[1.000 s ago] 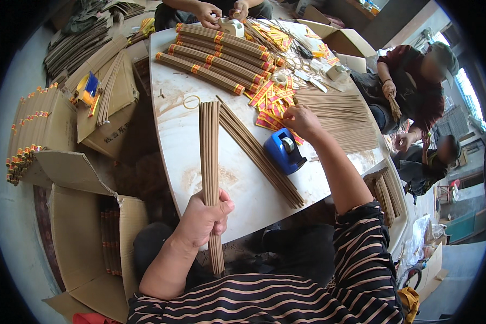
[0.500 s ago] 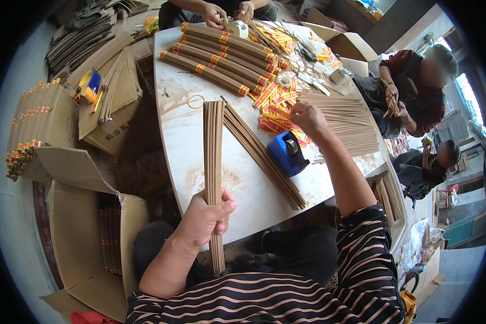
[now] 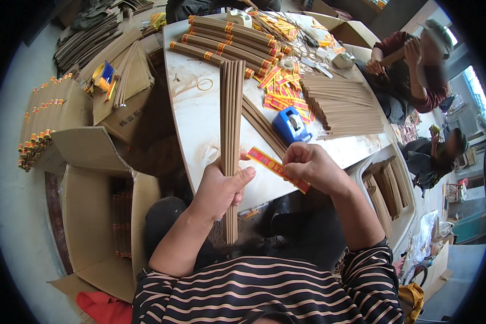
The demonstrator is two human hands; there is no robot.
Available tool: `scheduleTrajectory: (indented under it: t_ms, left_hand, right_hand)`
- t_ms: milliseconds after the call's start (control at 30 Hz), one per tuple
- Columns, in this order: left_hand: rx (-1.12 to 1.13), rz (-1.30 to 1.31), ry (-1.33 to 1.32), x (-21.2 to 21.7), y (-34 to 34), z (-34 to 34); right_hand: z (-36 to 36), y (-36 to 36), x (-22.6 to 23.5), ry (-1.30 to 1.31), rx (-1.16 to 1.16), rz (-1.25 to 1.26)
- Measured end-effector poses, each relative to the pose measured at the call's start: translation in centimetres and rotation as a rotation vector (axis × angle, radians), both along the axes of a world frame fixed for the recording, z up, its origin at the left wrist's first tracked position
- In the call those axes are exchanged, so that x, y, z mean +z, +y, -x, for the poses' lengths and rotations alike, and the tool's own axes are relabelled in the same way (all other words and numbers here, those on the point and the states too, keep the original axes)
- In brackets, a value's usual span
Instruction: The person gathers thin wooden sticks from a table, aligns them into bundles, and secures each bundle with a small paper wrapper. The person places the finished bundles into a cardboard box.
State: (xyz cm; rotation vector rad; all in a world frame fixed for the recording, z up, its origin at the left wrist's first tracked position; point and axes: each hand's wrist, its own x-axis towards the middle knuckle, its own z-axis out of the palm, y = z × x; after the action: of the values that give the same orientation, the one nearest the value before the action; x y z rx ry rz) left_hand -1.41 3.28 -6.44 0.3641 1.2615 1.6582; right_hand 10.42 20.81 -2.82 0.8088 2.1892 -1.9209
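My left hand (image 3: 221, 186) grips a long bundle of brown incense sticks (image 3: 232, 108) near its lower end, holding it upright over the white table (image 3: 191, 116). My right hand (image 3: 310, 167) pinches a red and yellow paper label strip (image 3: 270, 164) that reaches toward the bundle. Beyond my right hand a blue tape dispenser (image 3: 290, 124) stands on the table, next to a loose row of sticks (image 3: 262, 127). A heap of red and yellow labels (image 3: 281, 89) lies further back.
Banded stick bundles (image 3: 227, 38) lie at the table's far end, a large loose stick pile (image 3: 343, 105) at the right. Open cardboard boxes (image 3: 100, 216) stand at my left, with wrapped bundles (image 3: 40, 121) stacked beyond. Two other people (image 3: 416, 59) work at the right.
My right hand came back from the label heap with a label strip and now holds it next to the bundle. My left hand raised the bundle slightly.
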Motion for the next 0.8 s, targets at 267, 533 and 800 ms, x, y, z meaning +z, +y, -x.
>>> scheduleTrajectory:
  t_ms: [267, 533, 800]
  left_hand:
    - [-0.017, 0.039, 0.055, 2.4, -1.8, -3.1]
    - [-0.218, 0.174, 0.221, 5.4, -4.2, -5.3]
    - [-0.326, 0.380, 0.150, 3.5, -6.6, -8.5]
  right_hand:
    - [-3.5, -4.0, 0.7, 0.111, 0.079, 0.108]
    - [-6.8, -7.3, -1.7, 0.314, -0.119, -0.135]
    - [-10.0, -12.1, 0.1, 0.211, 0.035, 0.117]
